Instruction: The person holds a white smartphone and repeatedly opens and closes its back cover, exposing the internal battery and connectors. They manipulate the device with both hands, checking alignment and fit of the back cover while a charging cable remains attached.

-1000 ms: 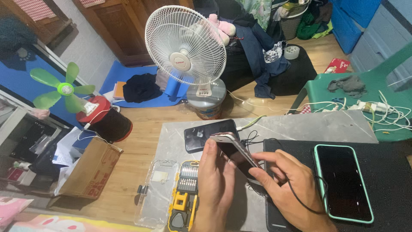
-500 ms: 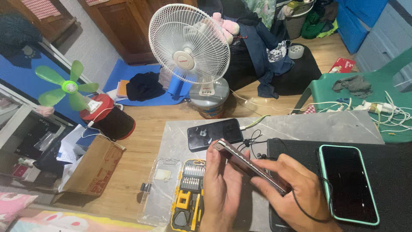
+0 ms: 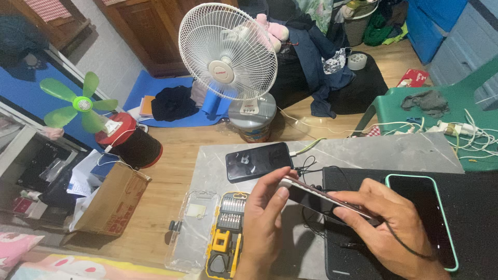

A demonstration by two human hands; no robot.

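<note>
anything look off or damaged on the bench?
Yes: the phone held edge-up between left hand and right hand seems to be splitting along its edge, screen lifting from the body. The screwdriver kit lies open, its clear lid set aside.

Place: a room in a home, used as a phone repair corner.
Floor: wooden boards, with a blue mat (image 3: 171,98) and a cardboard box (image 3: 111,199) on them.
Home signs: a white fan (image 3: 228,52) on a tin, a small green fan (image 3: 80,103), clothes heaped on a dark seat (image 3: 311,67), a pink soft toy (image 3: 272,31), a wooden cabinet (image 3: 155,31).
Repair signs: a low grey table (image 3: 363,155) carrying a black mat (image 3: 477,207), a yellow screwdriver kit (image 3: 226,236) near its front edge, and a spare phone (image 3: 259,161) near its back edge.
Side: a green plastic chair (image 3: 441,103) holds tangled white cables (image 3: 472,135).
</note>
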